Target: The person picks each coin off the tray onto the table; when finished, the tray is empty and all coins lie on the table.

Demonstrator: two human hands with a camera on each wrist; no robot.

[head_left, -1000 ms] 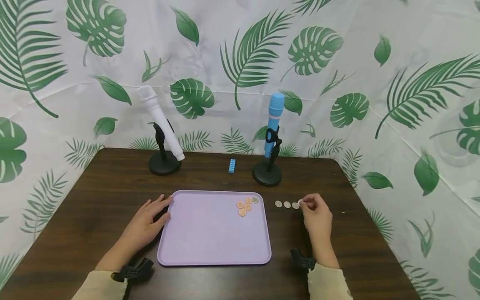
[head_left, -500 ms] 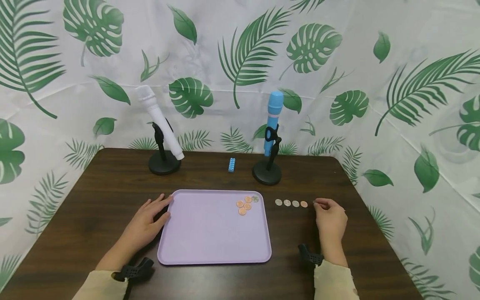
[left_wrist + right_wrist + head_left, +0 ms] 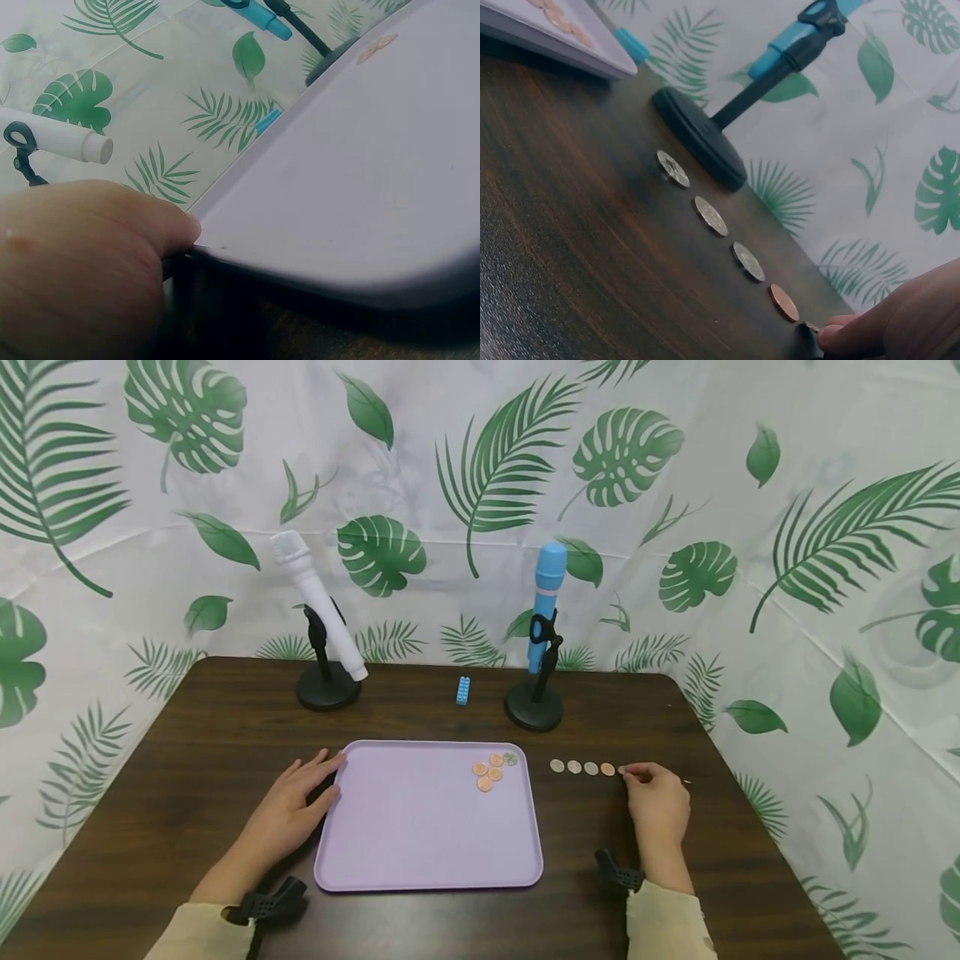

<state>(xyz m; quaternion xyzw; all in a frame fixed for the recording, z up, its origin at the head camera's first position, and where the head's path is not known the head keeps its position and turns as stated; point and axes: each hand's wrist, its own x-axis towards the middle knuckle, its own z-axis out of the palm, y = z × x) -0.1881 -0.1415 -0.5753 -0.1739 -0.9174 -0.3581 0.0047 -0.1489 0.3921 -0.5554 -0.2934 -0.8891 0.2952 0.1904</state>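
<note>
My left hand [image 3: 296, 810] rests against the left rim of a lilac tray [image 3: 405, 818], fingers extended and touching its edge. Inside the tray, near its far right corner, lie several copper coins [image 3: 495, 774] and one greenish-looking coin [image 3: 511, 759]. To the tray's right, on the dark table, a row holds three silver coins [image 3: 574, 767] and then a copper coin [image 3: 607, 769]. At the row's right end my right hand [image 3: 658, 802] pinches a small silver coin [image 3: 622, 770] between thumb and fingers. In the right wrist view this coin [image 3: 812, 327] is mostly hidden by the fingertips.
A white microphone [image 3: 318, 602] leans in a black stand [image 3: 327, 685] at the back left. A blue microphone [image 3: 548, 602] sits in another stand [image 3: 534, 703] behind the row. Between them lies a blue toy brick [image 3: 463, 691]. A leaf-print cloth hangs behind the table.
My right hand has moved right from the copper coin, uncovering it in the row, then slightly back left with a silver coin at its fingertips. The left hand and tray have stayed put.
</note>
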